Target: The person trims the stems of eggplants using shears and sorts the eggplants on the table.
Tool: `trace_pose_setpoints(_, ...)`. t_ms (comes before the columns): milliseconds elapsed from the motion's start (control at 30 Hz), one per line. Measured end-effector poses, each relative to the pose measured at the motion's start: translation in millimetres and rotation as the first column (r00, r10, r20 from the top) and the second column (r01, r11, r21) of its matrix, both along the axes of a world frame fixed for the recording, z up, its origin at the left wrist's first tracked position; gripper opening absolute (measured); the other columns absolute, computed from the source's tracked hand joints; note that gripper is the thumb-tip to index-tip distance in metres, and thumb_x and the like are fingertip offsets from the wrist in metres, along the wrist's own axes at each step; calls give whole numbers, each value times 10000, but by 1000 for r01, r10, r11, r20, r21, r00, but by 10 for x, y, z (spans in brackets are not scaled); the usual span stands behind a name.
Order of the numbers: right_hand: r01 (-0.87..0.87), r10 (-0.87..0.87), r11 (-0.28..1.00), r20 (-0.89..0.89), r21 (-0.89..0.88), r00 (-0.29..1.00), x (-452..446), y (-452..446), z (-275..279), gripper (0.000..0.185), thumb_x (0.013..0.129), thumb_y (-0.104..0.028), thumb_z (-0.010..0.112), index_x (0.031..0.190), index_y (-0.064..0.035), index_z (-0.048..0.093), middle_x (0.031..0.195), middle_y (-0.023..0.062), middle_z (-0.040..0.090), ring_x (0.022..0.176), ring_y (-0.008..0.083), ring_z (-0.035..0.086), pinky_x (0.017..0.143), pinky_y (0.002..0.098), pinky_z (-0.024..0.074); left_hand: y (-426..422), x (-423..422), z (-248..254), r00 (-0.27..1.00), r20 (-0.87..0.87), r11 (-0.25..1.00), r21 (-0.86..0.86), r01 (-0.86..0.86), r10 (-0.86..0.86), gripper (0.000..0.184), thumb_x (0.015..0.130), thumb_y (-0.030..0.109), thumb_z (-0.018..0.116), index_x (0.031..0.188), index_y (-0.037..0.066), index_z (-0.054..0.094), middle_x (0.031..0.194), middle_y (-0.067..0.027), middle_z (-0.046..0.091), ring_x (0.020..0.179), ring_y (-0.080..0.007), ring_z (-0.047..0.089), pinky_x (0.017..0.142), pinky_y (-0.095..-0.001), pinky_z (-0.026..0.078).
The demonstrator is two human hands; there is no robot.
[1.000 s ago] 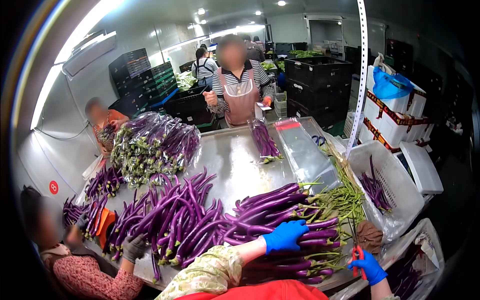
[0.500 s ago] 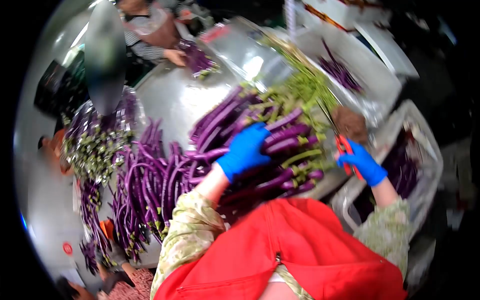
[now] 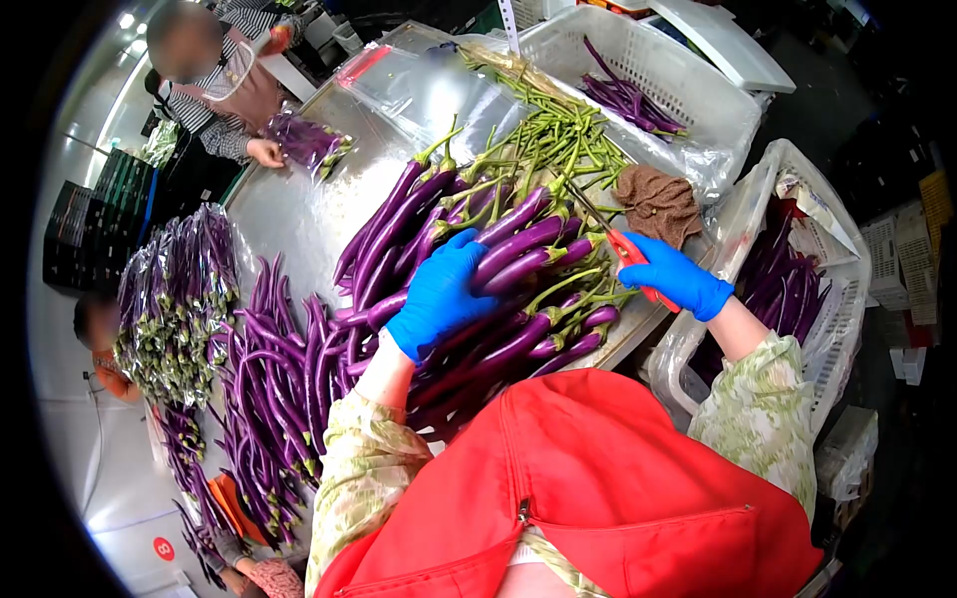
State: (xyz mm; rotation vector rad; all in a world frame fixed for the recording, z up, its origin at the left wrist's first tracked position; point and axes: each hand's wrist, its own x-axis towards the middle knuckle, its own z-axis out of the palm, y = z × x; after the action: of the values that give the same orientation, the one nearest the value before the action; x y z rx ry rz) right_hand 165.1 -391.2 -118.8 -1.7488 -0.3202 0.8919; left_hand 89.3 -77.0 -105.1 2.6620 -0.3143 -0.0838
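Note:
Long purple eggplants (image 3: 520,242) lie piled on the metal table, green stems towards the right. My left hand (image 3: 439,299), in a blue glove, is closed around several eggplants near the top of the pile. Part of its fingers is hidden behind them. Gloved in blue too, my right hand (image 3: 683,276) grips the red handles of a pair of scissors (image 3: 634,261). The dark blades point up and left, beside the stem ends of the held eggplants. I cannot tell whether the blades touch a stem.
Cut green stems (image 3: 563,130) are heaped behind the pile, near a brown cloth (image 3: 658,204). Right stand a white crate (image 3: 847,329) and a plastic-lined bin (image 3: 733,130), both with eggplants. Bagged eggplants (image 3: 179,299) lie left. Across the table (image 3: 284,204), a person's hand (image 3: 265,152) touches another bag.
My right hand has brought the scissors left, closer to the stems beside my left hand. My left hand now grips eggplants that have shifted slightly. The whole view has also moved and become sharper.

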Motion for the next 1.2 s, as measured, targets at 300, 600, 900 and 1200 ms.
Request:
trace_pose_setpoints(300,-26,28,999,73,-27,997,144,33,-114,587,796,-158,594,1344,-43,418,851,2,529,713,74,487,631,227,428,5,13,22,1000,-11,1000,-22,0,0,696,606,227,768,1214,18,502,1302,-200,464,1174,-366,472,991,-393,390)
trace_pose_setpoints(600,122,-122,992,138,12,983,126,18,-398,455,801,-95,566,1240,-6,483,782,6,508,653,96,490,582,252,431,45,-27,-12,983,184,997,-74,30,-15,471,615,234,705,1020,39,561,1037,-185,543,950,-367,546,812,-447,454)
trace_pose_setpoints(900,387,-369,863,-117,324,922,206,-217,-598,557,784,-91,580,1304,-46,385,744,39,544,621,125,518,547,253,447,480,-409,899,465,764,872,-489,-34,447,507,578,99,745,1003,31,476,1026,-180,492,939,-367,513,838,-401,437)
trace_pose_setpoints(1200,333,-300,904,-158,267,941,83,-60,-486,471,779,-112,571,1229,-63,438,783,71,578,640,160,551,579,276,479,2501,-2124,1287,-398,180,385,-755,531,900,230,770,231,667,923,93,565,869,-25,572,820,-159,543,767,-333,453)
